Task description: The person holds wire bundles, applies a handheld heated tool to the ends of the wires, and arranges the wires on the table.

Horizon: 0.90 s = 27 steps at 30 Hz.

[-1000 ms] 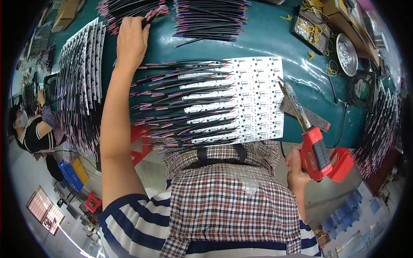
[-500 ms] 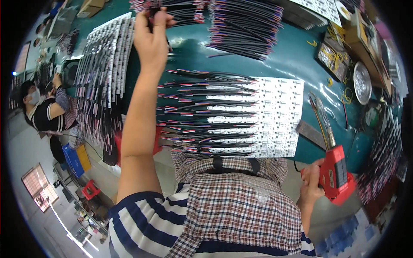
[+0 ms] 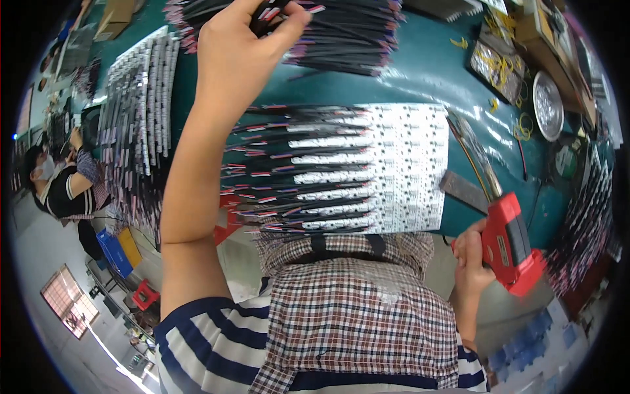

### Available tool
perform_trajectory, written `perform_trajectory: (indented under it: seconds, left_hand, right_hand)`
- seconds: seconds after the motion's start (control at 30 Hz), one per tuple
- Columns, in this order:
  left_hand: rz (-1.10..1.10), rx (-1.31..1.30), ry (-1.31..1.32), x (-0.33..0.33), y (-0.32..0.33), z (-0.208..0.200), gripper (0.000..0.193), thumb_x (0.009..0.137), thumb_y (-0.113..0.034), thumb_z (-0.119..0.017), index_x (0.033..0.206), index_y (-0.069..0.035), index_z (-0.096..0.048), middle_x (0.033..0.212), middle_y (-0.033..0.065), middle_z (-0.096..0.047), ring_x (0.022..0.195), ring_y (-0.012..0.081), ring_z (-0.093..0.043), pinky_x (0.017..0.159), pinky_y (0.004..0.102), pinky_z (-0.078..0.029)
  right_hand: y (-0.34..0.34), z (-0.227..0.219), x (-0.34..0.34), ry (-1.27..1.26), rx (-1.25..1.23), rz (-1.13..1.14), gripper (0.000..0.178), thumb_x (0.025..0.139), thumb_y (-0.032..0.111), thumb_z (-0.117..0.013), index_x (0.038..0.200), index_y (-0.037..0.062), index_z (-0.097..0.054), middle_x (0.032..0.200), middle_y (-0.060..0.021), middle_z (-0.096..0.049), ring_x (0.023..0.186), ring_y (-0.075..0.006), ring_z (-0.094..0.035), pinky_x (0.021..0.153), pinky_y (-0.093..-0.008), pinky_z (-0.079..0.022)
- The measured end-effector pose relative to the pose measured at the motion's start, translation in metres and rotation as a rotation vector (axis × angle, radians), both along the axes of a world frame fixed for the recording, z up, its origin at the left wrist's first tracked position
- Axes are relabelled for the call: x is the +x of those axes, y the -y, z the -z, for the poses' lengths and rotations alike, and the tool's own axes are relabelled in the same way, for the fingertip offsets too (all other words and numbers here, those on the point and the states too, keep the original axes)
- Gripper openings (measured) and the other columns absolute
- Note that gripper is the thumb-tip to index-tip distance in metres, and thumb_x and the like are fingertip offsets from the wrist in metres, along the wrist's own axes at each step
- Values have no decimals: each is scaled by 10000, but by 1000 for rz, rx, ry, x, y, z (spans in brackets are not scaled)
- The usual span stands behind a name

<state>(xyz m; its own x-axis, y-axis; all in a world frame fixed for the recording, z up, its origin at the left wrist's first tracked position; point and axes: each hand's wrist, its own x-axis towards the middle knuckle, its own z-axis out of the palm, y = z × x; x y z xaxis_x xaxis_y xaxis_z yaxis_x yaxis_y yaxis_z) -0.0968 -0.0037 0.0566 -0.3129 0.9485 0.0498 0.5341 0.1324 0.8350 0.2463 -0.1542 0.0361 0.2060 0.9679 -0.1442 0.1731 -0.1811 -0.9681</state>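
Note:
My left hand (image 3: 239, 59) reaches across to the far side of the bench, its fingers closed on several short black cables (image 3: 268, 14) with red and white wire ends. Beneath and beside it lies a large pile of similar cables (image 3: 354, 39). Low at the right, my right hand (image 3: 471, 259) grips the handle of a red soldering gun (image 3: 504, 240), whose long tip points up and away over the bench. Between my arms sits a white circuit board panel (image 3: 410, 171). Rows of black cables (image 3: 328, 177) lie over its left part, their loose ends hanging past its left edge.
A flat metal bar (image 3: 463, 190) touches the panel's right side. Farther right are a tray of yellow wires (image 3: 502, 72), a round metal dish (image 3: 548, 105) and another cable bundle (image 3: 581, 223). Wired boards (image 3: 141, 92) stand stacked at left, near a seated co-worker (image 3: 65, 177).
My left hand has moved right over the cable pile, with cables in its fingers. My view has shifted slightly. The right hand keeps its hold on the soldering gun.

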Motion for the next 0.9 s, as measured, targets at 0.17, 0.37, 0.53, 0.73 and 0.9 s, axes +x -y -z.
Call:
perform_trajectory:
  seconds: [0.17, 0.37, 0.53, 0.73, 0.9]
  left_hand:
    - [420, 141, -272, 48, 27, 28, 214, 794, -132, -770, 927, -3, -665, 743, 44, -659, 623, 102, -577, 577, 242, -451]
    - [386, 66, -290, 75, 36, 61, 244, 774, -199, -773, 912, -24, -675, 678, 93, -640, 547, 203, -600, 542, 307, -463]
    - [349, 25, -303, 77, 40, 72, 235, 767, -214, -776, 859, -17, -688, 658, 85, -627, 529, 195, -587, 526, 304, -455]
    - [340, 34, -340, 76, 39, 75, 231, 769, -220, -776, 854, -23, -690, 622, 79, -602, 508, 195, -566, 504, 308, -437]
    - [348, 37, -356, 76, 40, 77, 226, 771, -223, -776, 842, -27, -688, 618, 81, -599, 510, 200, -572, 506, 311, -438]
  right_hand:
    - [-11, -1, -9, 66, -67, -162, 198, 907, -7, -572, 1089, -69, -526, 715, -57, -533, 469, -69, -412, 457, -244, -367]
    - [-12, -3, -14, 69, -243, -152, 289, 852, -12, -689, 1132, -24, -620, 996, -93, -665, 877, -147, -630, 783, -310, -517]
    - [-16, 8, -23, 137, -127, -165, 282, 889, 28, -638, 1137, -67, -544, 811, -71, -589, 487, -72, -451, 452, -240, -389]
    - [-21, 11, -18, 182, -107, -279, 278, 886, 16, -638, 1137, -61, -545, 859, -82, -590, 509, -78, -477, 439, -234, -392]
    - [-22, 9, -20, 160, -158, -259, 318, 885, 19, -644, 1175, -57, -539, 838, -74, -579, 513, -78, -479, 436, -227, -389]
